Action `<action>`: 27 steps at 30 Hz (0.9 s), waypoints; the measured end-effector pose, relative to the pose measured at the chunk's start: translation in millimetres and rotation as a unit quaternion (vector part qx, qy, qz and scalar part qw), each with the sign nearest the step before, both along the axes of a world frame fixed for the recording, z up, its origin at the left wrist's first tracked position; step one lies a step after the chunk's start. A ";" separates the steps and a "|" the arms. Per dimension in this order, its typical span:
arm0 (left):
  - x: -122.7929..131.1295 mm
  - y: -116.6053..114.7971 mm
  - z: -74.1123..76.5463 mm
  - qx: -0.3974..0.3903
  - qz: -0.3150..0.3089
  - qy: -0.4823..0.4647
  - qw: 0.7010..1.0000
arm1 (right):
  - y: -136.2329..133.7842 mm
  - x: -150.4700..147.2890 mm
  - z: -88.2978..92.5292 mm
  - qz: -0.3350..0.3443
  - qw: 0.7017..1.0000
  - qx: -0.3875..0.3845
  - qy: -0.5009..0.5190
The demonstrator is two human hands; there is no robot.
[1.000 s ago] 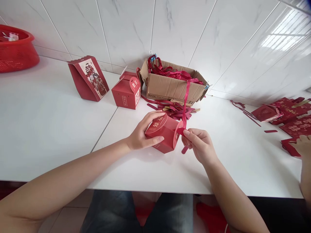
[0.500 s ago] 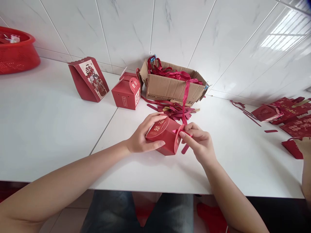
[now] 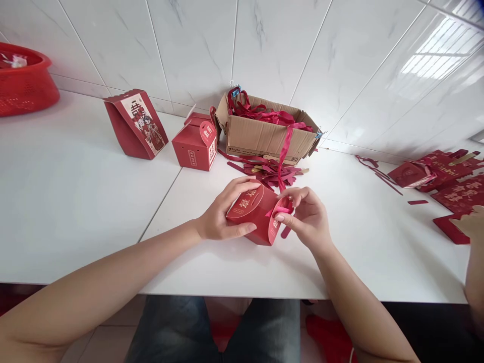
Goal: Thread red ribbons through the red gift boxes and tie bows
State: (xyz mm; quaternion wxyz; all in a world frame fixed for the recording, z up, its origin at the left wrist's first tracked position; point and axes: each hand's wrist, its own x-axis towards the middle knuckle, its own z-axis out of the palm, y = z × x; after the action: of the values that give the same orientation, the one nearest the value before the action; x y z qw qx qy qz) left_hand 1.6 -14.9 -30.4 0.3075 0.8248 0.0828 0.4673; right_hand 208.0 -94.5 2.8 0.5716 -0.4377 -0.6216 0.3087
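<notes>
A red cardboard gift box (image 3: pixel 260 217) with gold lettering lies tilted on the white table in front of me. My left hand (image 3: pixel 227 212) wraps around its left end, fingers over the top and thumb along the near side. At the box's right end, my right hand (image 3: pixel 306 217) pinches a red ribbon (image 3: pixel 284 207) beside the rounded flap. Another ribbon length (image 3: pixel 284 156) runs from the cardboard carton (image 3: pixel 260 135) down behind the box. A pile of dark red strips (image 3: pixel 266 170) lies just beyond it.
A red box with a handle top (image 3: pixel 195 143) and a taller red box (image 3: pixel 138 126) stand at back left. The red plastic basket (image 3: pixel 26 85) is at far left. On the right lie more red boxes (image 3: pixel 410 174), near another person's hand (image 3: pixel 472 222).
My right hand has shifted slightly and its fingers have curled around the flap, drawing the ribbon into a loop there. The other person's hand has moved slightly. My left hand keeps its hold.
</notes>
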 end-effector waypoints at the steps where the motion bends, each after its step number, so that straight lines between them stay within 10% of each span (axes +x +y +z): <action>1: 0.1 -0.5 0.0 0.000 -0.006 0.001 1.000 | 0.1 0.7 0.0 0.003 1.000 0.001 0.007; 11: 4.8 -13.3 2.5 -0.004 -0.091 0.014 0.996 | -9.1 19.7 13.0 0.182 0.981 -0.004 -0.063; 27: 4.1 -20.8 5.9 -0.165 -0.139 0.029 0.976 | -9.6 16.7 13.9 0.215 0.976 -0.044 0.010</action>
State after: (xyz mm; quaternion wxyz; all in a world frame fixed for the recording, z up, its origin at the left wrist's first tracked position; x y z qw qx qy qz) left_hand 5.7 -35.6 -24.5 0.4989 0.7791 0.0520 0.3761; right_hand 224.6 -104.1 16.7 0.4784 -0.3154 -0.6811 0.4558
